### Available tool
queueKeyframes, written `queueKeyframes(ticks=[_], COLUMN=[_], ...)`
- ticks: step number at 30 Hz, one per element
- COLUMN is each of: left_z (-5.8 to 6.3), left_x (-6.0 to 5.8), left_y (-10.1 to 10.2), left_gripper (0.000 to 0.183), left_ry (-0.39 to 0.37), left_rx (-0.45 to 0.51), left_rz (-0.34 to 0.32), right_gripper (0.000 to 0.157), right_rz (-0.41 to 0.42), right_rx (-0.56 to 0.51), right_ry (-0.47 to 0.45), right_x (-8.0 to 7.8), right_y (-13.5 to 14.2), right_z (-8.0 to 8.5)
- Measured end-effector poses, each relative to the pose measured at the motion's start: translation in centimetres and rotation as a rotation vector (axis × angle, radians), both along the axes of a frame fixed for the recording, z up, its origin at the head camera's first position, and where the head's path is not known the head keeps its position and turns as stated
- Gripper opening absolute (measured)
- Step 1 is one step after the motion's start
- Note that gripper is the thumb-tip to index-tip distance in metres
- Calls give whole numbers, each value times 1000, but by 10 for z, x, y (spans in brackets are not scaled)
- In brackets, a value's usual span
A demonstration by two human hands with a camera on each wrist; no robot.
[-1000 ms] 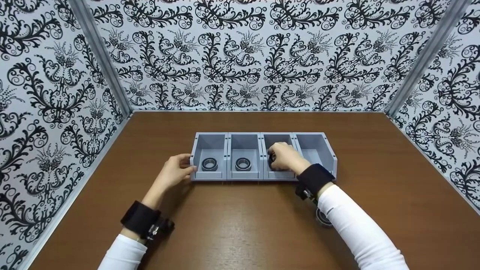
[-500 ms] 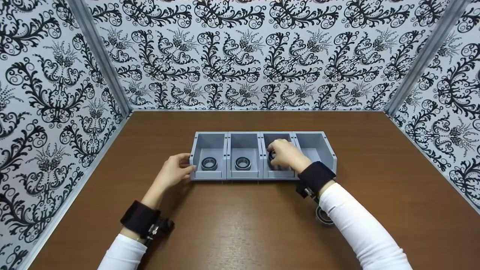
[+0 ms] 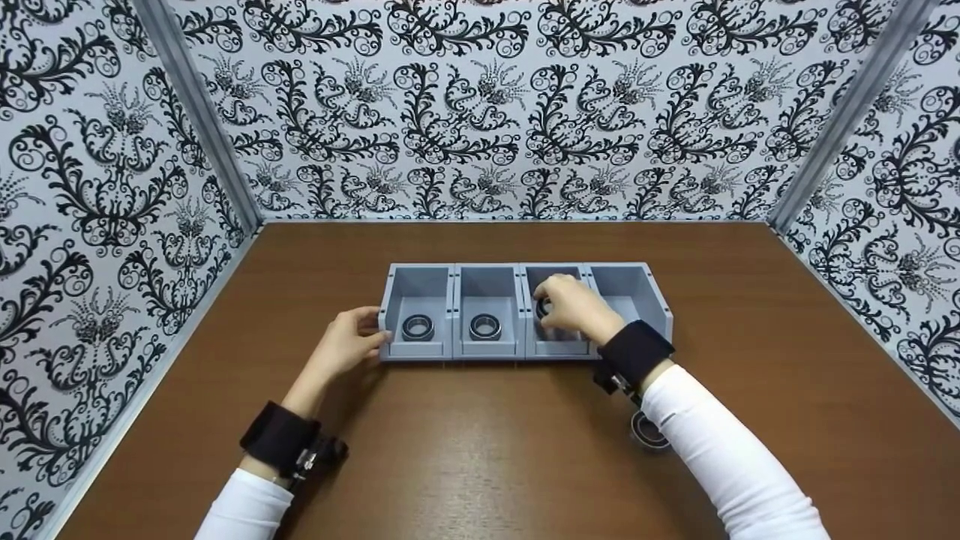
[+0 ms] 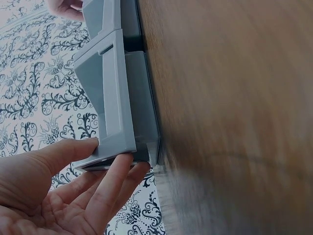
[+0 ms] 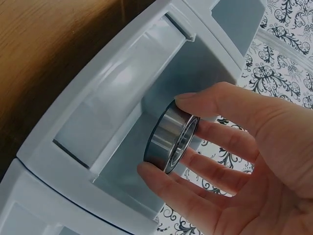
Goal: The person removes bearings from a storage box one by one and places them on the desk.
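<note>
Four-sided grey bins stand joined in a row on the table. At the row's left end, my left hand holds the outer bin wall, thumb on one side and fingers on the other; the left wrist view shows this grip on the end bin. Inside the third bin from the left, my right hand pinches a ball bearing between thumb and finger, tilted on edge above the bin floor. One bearing lies flat in the leftmost bin, another bearing in the second.
A further bearing lies on the brown table, partly covered by the right sleeve. No bearing shows in the visible part of the rightmost bin. Patterned walls enclose the back and sides.
My right hand has shifted slightly up and away from the bin's front wall, carrying the bearing. My left hand keeps its place on the end bin.
</note>
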State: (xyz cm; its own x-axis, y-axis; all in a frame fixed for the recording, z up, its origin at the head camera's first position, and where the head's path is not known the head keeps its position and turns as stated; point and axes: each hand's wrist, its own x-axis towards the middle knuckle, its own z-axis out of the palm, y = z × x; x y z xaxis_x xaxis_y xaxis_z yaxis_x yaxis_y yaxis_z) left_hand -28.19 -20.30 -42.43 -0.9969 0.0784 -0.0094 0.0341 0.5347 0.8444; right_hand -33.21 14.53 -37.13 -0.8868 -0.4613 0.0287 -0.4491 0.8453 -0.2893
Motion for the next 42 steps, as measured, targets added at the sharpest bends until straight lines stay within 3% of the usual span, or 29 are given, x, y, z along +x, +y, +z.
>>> queueKeyframes(ticks=[15, 29, 42], left_z=[0, 0, 1], left_x=[0, 1, 1], left_y=[0, 0, 0], left_gripper=[50, 49, 50], left_ry=[1, 2, -5], left_rx=[10, 25, 13], left_rz=[7, 4, 2], right_gripper=[43, 53, 43], right_rz=[-17, -45, -27], right_rx=[26, -8, 27], right_ry=[11, -5, 34], right_x=[0, 1, 2], right_y=[3, 4, 2], right_z=[8, 14, 22])
